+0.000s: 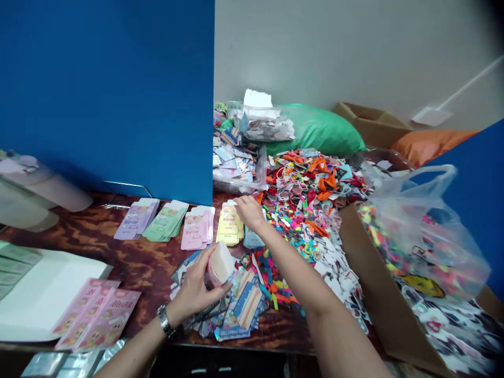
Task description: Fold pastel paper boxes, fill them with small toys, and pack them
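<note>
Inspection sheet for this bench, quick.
Surface: dark wooden table, mostly covered.
Job's things: pink box; yellow stack of flat cartons.
Clutter: colourful pile; plastic bag; cardboard box; white tray.
Grippers: left hand holds the pink box; right hand touches the yellow stack, grip unclear.
Cables: nothing seen.
Surroundings: blue partition; grey wall; green bag.

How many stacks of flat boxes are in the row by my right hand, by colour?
Purple stack: 1
Green stack: 1
Pink stack: 1
Yellow stack: 1
Blue stack: 1, partly hidden by the right hand
Total: 5
</note>
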Demonstrator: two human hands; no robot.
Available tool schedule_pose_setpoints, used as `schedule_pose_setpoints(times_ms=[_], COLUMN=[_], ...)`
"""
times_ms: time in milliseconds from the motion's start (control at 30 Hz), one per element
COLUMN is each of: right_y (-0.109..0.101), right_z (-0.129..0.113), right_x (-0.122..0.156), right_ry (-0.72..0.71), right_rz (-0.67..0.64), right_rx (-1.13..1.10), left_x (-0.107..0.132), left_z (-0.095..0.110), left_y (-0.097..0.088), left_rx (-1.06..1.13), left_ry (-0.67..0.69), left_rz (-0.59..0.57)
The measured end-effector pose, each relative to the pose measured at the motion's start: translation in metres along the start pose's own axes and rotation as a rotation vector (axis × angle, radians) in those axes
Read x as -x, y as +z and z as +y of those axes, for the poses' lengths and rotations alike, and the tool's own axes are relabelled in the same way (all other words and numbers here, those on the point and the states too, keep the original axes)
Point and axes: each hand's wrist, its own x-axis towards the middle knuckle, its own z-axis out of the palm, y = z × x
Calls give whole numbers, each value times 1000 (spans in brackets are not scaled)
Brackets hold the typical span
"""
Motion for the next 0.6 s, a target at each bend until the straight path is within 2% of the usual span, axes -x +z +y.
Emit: schedule_pose_setpoints(times_ms=[67,167,367,500,600], right_y=[6,8,-4,-8,-8], right_z=[-1,-5,-13,-12,-9], right_x=[-21,-38,-67,-95,-106], right_ry=[-49,-64,-88,-88,-139], right_rz=[-11,21,140,45,2], right_rx=[11,25,141,160,142], left_x=[-1,-3,-11,-17,-18], left_z=[-5,-16,-24,-19,-16], left_y=[3,7,12,20,25], left_rx=[2,2,-5,18,29], left_ry=[-23,-59,-118,-121,-141], left_rz=[-17,-23,-37,-47,-71])
